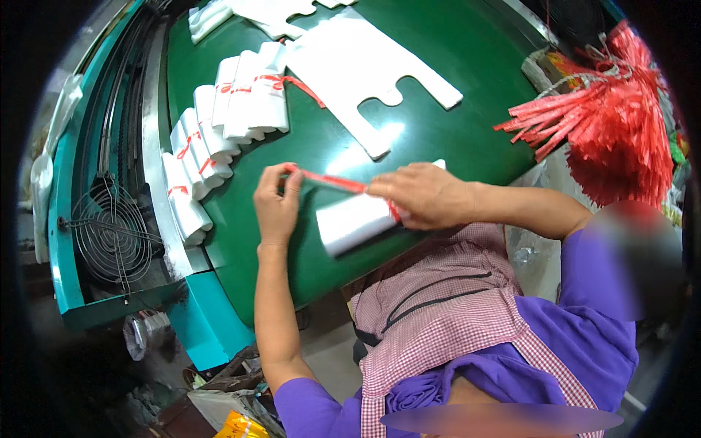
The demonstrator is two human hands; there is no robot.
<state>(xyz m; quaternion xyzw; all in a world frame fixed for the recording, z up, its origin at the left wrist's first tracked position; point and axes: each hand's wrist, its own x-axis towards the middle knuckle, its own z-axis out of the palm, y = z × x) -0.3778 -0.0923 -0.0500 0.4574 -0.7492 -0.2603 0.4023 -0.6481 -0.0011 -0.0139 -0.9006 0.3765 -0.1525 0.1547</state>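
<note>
A rolled bundle of white plastic bags (pixel 353 225) lies near the front edge of the green table, with a red plastic tie strip (pixel 332 180) around it. My left hand (pixel 279 196) pinches the strip's far end between thumb and fingers and stretches it out to the left. Over the right part of the bundle rests my right hand (pixel 423 194), its fingers closed on the roll and the strip where it meets the bundle. The undersides of those fingers are hidden. Beyond, a flat stack of white T-shirt bags (pixel 358 66) lies with its handles toward me.
Several tied white bag rolls (pixel 252 91) line the left side of the green table (pixel 482 66). A large bunch of red strips (pixel 613 131) hangs at the right. At the left stands a teal machine frame (pixel 212 321) with a wire fan guard (pixel 113 233).
</note>
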